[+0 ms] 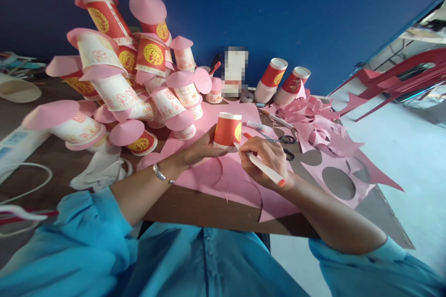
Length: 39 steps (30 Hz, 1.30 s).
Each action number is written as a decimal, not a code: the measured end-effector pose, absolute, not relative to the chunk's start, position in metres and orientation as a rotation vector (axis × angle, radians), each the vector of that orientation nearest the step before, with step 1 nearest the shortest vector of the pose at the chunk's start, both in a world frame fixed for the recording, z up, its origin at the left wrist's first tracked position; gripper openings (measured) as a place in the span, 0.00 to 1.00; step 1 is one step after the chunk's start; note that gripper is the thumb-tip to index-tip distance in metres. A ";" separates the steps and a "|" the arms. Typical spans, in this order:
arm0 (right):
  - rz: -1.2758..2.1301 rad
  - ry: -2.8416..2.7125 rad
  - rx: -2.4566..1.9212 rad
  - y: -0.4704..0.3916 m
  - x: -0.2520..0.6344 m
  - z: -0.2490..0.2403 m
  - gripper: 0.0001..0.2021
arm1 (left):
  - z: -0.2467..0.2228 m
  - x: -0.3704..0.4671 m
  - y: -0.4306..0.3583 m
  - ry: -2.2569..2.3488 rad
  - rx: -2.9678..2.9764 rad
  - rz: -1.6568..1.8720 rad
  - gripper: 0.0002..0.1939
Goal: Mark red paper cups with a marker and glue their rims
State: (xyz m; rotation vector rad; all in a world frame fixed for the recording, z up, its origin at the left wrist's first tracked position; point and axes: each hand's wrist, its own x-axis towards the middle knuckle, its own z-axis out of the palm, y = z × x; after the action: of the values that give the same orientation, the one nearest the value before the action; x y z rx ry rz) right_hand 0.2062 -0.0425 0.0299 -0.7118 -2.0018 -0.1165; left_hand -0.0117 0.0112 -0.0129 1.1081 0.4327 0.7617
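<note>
Head view: red cup (226,131) in the fingers of the left hand (199,152), lifted above pink paper (240,190), narrower end up, gold emblem towards the right fingers. Left fingers closed on the cup, thumb across its lower front, other fingertips hidden behind. Right hand (267,158) gripping a white marker (266,171) with an orange end; marker tip at the cup's lower edge, contact too small to make out. Left forearm slants in from below, wrist low, silver bracelet (159,172) on it; right forearm angles in from the other side, knuckles up, marker sloping down across the palm side. Left of the left fingers: crowded heap of cups with pink paper tops (153,58), some red, some white with drawings. Below that heap, beside the left forearm: crumpled white material (99,171). Just beyond the right fingers: glue tube (258,126) and scissors (278,140), the latter partly covered by the hand. Farther out, two leaning stacks of red cups (271,81). Right of the right fingers: pink scraps (318,123) and a sheet with round holes (315,174), near the forearm.
</note>
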 end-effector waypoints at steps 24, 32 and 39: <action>-0.140 -1.990 -0.714 -0.045 0.205 0.030 0.10 | -0.014 -0.011 0.011 0.416 1.110 0.776 0.40; -0.105 -1.997 -0.702 -0.044 0.204 0.028 0.09 | -0.013 -0.011 0.011 0.436 1.106 0.759 0.43; -0.102 -2.019 -0.698 -0.044 0.204 0.028 0.08 | -0.012 -0.011 0.010 0.472 1.157 0.760 0.44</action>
State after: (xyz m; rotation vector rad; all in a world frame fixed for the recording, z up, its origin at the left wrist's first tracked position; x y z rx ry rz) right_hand 0.2038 -0.0437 0.0284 -0.6981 -2.0186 -0.1019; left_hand -0.0110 0.0101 -0.0122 1.1568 0.4722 0.7605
